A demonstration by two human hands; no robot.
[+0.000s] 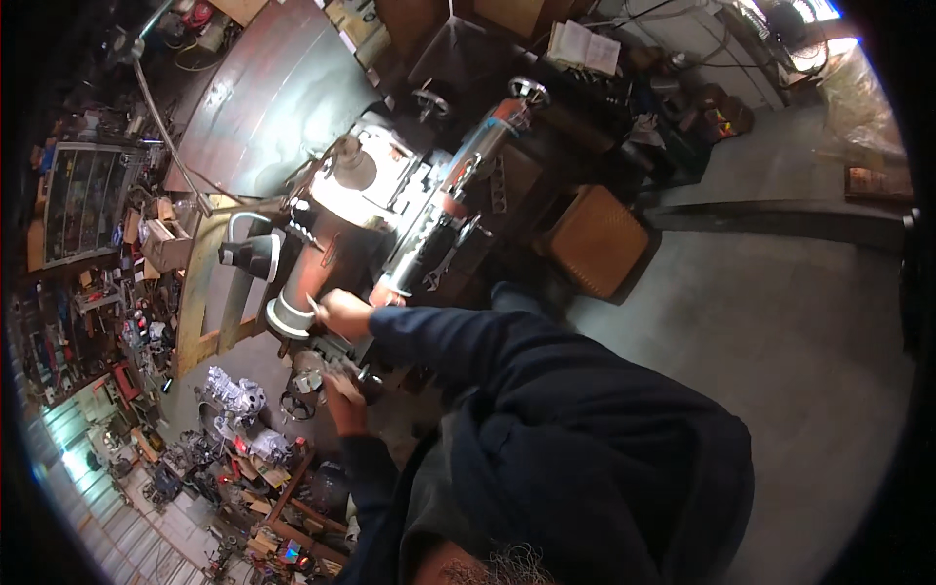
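Note:
A large metalworking machine (pixel 330 244) with a reddish-brown rounded body stands before me, brightly lit on top. My right hand (pixel 343 315) is beside the pale ring (pixel 289 319) at the near end of that body. Its fingers are curled, and a thin pale tip pokes out past them; I cannot make out what it is. Lower down, my left hand (pixel 344 402) reaches to a greyish metal part (pixel 309 374) at the machine's near end. Blur smears the fingers there, hiding whether they grip it.
A dark lamp (pixel 255 255) hangs left of the machine. An orange-brown seat (pixel 597 242) stands at right. Silvery metal castings (pixel 237 398) lie at lower left, near crowded shelves. Behind the machine is a broad sheet-metal surface (pixel 283 88). An open book (pixel 583 47) lies at the back.

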